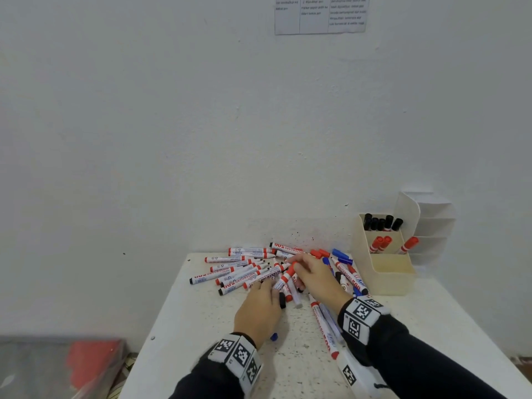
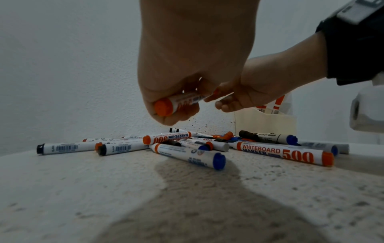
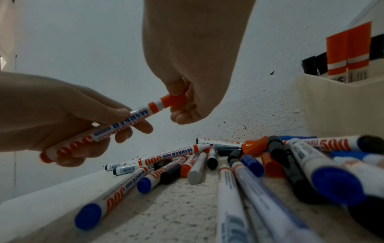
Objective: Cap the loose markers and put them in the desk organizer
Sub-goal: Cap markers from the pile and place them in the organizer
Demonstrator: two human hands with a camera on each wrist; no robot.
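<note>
Orange-capped white whiteboard marker: my left hand grips its barrel, my right hand pinches its orange plastic cap.

The sheet of paper on the wall at twelve o'clock is cut off by the head view's top edge, and its print is too small to read. At eight o'clock a red shape on the floor is blurred past telling. The left hand covers the middle of the red marker in the left wrist view. The desk organizer runs off the right edge at three o'clock in the right wrist view.
</note>
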